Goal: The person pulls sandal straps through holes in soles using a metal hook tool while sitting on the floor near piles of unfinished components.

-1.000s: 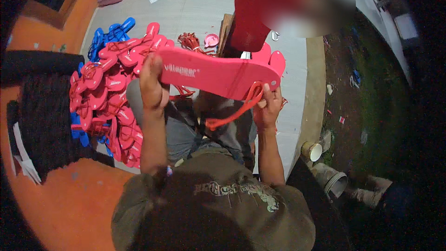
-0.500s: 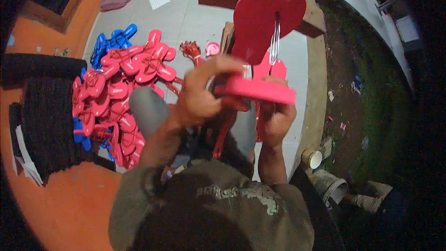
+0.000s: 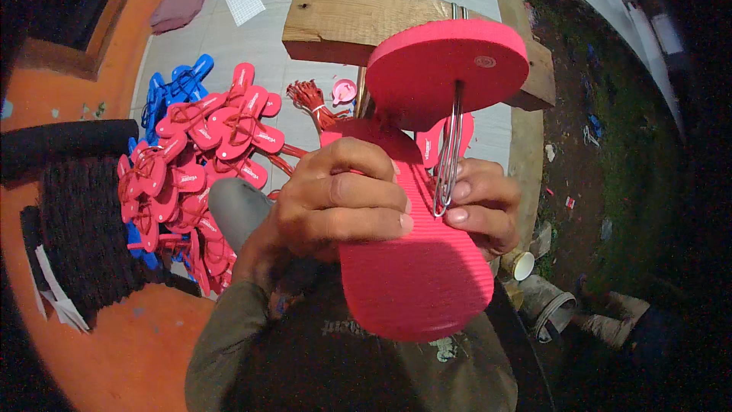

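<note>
My left hand (image 3: pixel 343 197) is closed around the narrow middle of a pink flip-flop sole (image 3: pixel 415 290), its ribbed face toward me. My right hand (image 3: pixel 488 202) grips the same sole's right edge, fingertips beside a looped metal wire tool (image 3: pixel 453 149). The wire's rounded lower end meets the ribbed face; whether it enters a hole there, I cannot tell. Above, a second pink sole (image 3: pixel 446 57) is threaded on the wire, which also shows at the wooden beam (image 3: pixel 358 19) behind it.
At left lies a heap of pink flip-flops (image 3: pixel 202 141) with red straps, and blue flip-flops (image 3: pixel 179 84) behind. A bundle of red straps (image 3: pixel 313 103) and a small pink cup (image 3: pixel 344 91) sit on the tiled floor. Buckets (image 3: pixel 553 313) stand at lower right beside the dirt.
The held sole has turned from edge-on to showing its ribbed face and come up to the wire's end. My right fingers are now beside the wire. The view has shifted slightly.
</note>
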A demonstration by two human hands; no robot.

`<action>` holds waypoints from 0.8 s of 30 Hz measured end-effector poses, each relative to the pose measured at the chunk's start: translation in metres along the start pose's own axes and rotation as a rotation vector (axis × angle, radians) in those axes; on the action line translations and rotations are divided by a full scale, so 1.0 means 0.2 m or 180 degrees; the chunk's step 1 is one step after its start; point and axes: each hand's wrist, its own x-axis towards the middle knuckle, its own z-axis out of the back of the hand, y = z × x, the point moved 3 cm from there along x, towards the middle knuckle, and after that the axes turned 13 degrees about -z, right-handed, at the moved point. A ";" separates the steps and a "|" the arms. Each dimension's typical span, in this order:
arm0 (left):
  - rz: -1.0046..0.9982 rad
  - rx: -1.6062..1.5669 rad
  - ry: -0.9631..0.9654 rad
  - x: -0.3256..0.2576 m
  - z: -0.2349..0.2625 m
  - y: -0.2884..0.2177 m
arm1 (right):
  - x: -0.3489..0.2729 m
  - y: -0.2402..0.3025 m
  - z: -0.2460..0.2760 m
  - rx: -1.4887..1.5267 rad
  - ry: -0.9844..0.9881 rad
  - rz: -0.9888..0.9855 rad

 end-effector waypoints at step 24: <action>0.1817 0.1169 -0.0685 0.03 -0.12 -0.11 | -0.03 0.05 0.03 -0.0632 -0.0337 -0.0804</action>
